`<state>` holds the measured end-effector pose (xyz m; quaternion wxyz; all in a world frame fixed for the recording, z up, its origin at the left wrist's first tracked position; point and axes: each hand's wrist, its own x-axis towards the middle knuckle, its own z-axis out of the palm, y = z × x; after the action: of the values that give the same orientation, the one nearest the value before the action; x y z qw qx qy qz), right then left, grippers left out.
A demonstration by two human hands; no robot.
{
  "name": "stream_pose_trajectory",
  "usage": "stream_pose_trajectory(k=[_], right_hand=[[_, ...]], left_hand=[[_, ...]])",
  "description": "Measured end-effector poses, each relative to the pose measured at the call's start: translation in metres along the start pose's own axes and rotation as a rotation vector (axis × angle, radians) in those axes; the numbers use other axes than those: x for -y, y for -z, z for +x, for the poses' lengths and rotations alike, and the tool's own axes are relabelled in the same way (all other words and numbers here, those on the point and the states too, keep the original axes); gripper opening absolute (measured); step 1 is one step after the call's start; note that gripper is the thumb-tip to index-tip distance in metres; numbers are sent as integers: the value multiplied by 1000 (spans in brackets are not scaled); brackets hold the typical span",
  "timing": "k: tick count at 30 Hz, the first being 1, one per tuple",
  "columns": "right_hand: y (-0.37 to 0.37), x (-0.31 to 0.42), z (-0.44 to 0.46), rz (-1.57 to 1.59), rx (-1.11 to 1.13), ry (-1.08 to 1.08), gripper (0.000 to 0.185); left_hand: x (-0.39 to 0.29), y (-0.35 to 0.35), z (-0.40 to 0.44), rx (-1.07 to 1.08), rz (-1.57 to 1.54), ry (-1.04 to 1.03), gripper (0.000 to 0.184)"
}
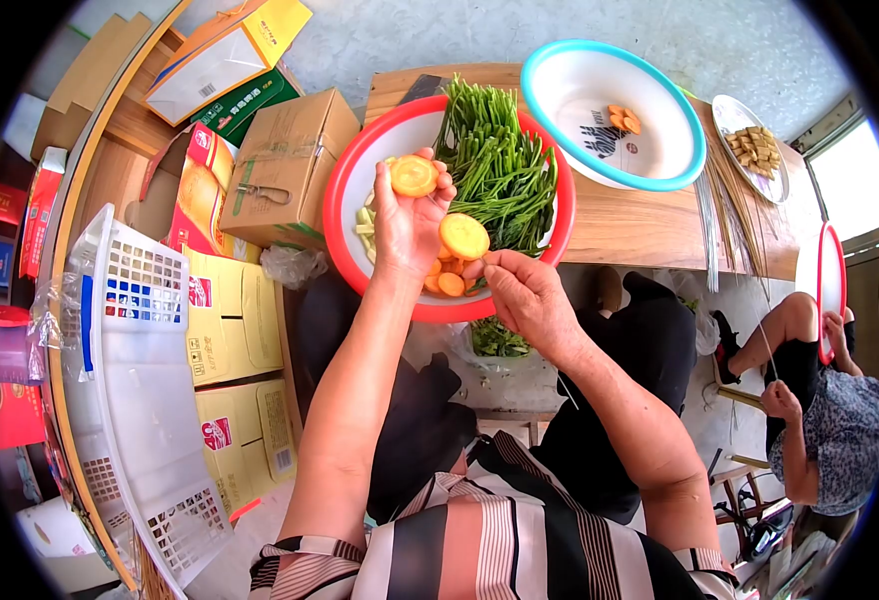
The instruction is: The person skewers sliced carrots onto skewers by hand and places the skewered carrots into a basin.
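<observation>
My left hand [412, 215] is raised over the red-rimmed basin [345, 170], its fingers curled round an orange slice [415, 176]. A larger orange slice [465, 236] is beside that palm, at the fingertips of my right hand [528, 298]. The right fingers are pinched together near its lower edge; what lies between them is hard to make out. More orange slices [450, 284] lie in the basin below my hands, next to a big bunch of green stalks [495, 165].
On the wooden table [600, 228] stand a blue-rimmed basin [615, 115] holding a few orange pieces and a plate [775, 180] of tan chunks. Long thin sticks [735, 215] cross the table's right end. Cardboard boxes [295, 160] and a white crate [125, 400] are left. Another person [830, 430] sits right.
</observation>
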<state>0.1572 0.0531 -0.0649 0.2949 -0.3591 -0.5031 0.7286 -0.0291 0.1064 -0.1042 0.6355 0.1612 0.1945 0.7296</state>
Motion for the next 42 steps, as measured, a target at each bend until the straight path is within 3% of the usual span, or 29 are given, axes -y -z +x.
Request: stream_pose_trajectory(k=[30, 33, 35, 38, 42], right_hand=[[-4, -8, 16, -77, -82, 90, 20], [-5, -24, 22, -77, -78, 188, 20], [-5, -28, 26, -251, -184, 335, 18], [-7, -24, 27, -230, -113, 149, 16], [-12, -31, 24, -210, -83, 98, 16]], left_hand=[[15, -7, -12, -46, 25, 78, 49], [14, -18, -13, -60, 70, 65, 53], [15, -28, -17, -87, 77, 66, 55], [16, -29, -22, -104, 110, 88, 63], [12, -12, -14, -171, 186, 15, 71]])
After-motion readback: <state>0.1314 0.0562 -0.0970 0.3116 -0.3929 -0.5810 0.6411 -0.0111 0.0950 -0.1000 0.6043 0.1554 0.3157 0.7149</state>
